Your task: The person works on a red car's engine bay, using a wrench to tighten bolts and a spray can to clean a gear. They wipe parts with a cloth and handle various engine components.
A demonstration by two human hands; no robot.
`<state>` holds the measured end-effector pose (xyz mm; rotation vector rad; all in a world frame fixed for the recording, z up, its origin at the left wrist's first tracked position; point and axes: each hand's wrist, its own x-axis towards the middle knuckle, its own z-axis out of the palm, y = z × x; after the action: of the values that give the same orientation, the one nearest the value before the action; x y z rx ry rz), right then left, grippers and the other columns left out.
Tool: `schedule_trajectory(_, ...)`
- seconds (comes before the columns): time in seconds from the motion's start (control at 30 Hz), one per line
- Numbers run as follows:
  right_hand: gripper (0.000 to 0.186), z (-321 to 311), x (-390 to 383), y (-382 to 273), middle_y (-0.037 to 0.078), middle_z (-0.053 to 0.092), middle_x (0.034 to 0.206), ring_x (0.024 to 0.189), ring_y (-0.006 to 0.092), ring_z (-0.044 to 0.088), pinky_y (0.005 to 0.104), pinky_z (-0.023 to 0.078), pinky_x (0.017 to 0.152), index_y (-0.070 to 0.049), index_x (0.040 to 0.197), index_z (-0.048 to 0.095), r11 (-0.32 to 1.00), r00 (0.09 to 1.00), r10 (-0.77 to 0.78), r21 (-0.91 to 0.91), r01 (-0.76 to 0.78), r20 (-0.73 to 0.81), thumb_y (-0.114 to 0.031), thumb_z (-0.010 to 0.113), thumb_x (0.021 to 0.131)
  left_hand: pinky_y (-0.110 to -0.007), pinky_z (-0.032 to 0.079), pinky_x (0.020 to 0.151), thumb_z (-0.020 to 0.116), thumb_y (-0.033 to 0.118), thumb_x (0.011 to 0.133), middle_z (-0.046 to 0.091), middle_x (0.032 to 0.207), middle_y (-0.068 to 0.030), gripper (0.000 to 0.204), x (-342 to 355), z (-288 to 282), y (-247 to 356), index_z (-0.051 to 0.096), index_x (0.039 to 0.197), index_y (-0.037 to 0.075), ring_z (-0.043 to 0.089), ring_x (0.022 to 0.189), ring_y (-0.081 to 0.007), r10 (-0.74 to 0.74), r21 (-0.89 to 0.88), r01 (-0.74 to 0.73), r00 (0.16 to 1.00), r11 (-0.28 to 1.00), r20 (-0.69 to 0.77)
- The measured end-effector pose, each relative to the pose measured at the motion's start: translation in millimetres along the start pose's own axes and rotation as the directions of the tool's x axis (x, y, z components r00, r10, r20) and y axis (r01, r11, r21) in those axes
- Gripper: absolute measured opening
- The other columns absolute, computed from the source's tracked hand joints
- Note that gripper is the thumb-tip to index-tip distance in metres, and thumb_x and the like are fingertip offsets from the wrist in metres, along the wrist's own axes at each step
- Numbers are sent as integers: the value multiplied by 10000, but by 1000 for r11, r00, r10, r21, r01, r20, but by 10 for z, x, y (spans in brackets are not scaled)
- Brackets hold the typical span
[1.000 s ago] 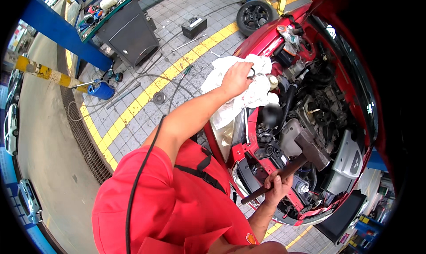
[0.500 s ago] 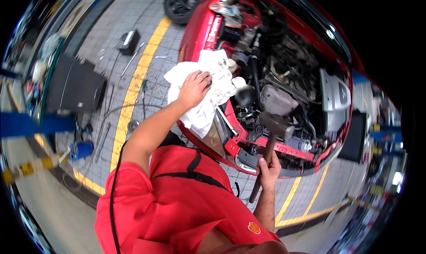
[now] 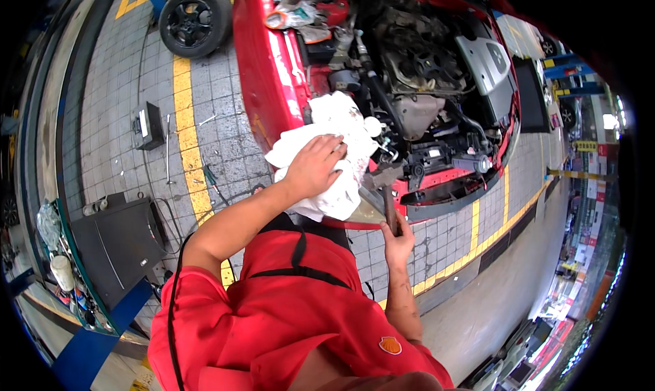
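My left hand (image 3: 314,166) lies on a bunched white cloth (image 3: 314,203) draped over the red car's front corner, fingers slightly apart; anything beneath them is hidden. My right hand (image 3: 398,239) grips a large hammer (image 3: 382,177) by its long handle, low beside the car's front, with the heavy head up near the cloth and the headlamp. Beyond the cloth lies the open engine bay (image 3: 426,70), with hoses, a grey metal shield and exposed parts. A silver engine cover (image 3: 481,56) rests along the far right edge of the bay.
A detached wheel (image 3: 194,22) stands left of the fender (image 3: 266,84). A dark case (image 3: 147,128), loose tools and hoses lie on the tiled floor. A grey tool cabinet (image 3: 112,244) and blue lift parts (image 3: 89,357) occupy the lower left. Soiled gloves (image 3: 293,16) sit on the fender.
The view has turned and shifted over the car's front. My left hand has moved back on the cloth, its fingers flatter. My right hand has raised the hammer toward the cloth.
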<state>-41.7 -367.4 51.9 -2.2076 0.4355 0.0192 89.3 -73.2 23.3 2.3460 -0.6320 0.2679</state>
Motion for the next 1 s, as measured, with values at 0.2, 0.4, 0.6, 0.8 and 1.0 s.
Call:
schedule_trajectory(0.2, 466, 359, 119, 42, 120, 699, 1210, 1081, 189, 648, 328, 502, 973, 41, 1291, 637, 992, 999, -32, 120, 33, -13, -38, 785, 856, -529, 298, 1196, 759, 261, 816, 480, 1507, -106, 655, -343, -735, -354, 536, 1409, 93, 425, 1416, -309, 53, 60, -55, 998, 997, 33)
schedule_trajectory(0.4, 470, 809, 420, -228, 129, 681, 1248, 1086, 193, 638, 339, 499, 975, 67, 1324, 603, 955, 952, -282, 134, 266, 117, -49, 755, 895, -437, 497, 1008, 721, 368, 896, 635, 1336, -170, 625, -1221, -2949, -1184, 548, 1418, 70, 629, 1178, -351, -537, 301, 514, 844, 803, -8)
schedule_trajectory(0.6, 438, 685, 591, -610, 132, 686, 1176, 1007, 176, 638, 311, 515, 911, 99, 1310, 578, 909, 886, -380, 283, 305, 267, -57, 721, 927, -390, 511, 984, 659, 449, 939, 685, 1273, -188, 645, -4231, -5043, -577, 550, 1422, 36, 662, 1147, -302, -799, 90, 959, 274, 269, -535)
schedule_trajectory(0.8, 440, 423, 734, -860, 124, 684, 1144, 977, 171, 636, 305, 526, 861, 107, 1316, 568, 919, 823, -393, 209, 334, 411, -24, 706, 920, -407, 537, 732, 681, 463, 911, 712, 1073, -133, 560, -6429, -4137, 1704, 668, 1285, 46, 648, 931, -245, -742, -453, 815, -545, -361, -390)
schedule_trajectory(1.0, 475, 687, 268, -1267, 66, 653, 1106, 796, 95, 548, 227, 442, 674, 62, 1377, 544, 856, 568, -514, 341, 389, 643, 42, 640, 913, -387, 557, 840, 656, 416, 956, 664, 1235, -81, 523, -6173, -1972, 1487, 594, 1388, 127, 661, 1045, -221, -861, -696, 590, -502, -409, 80)
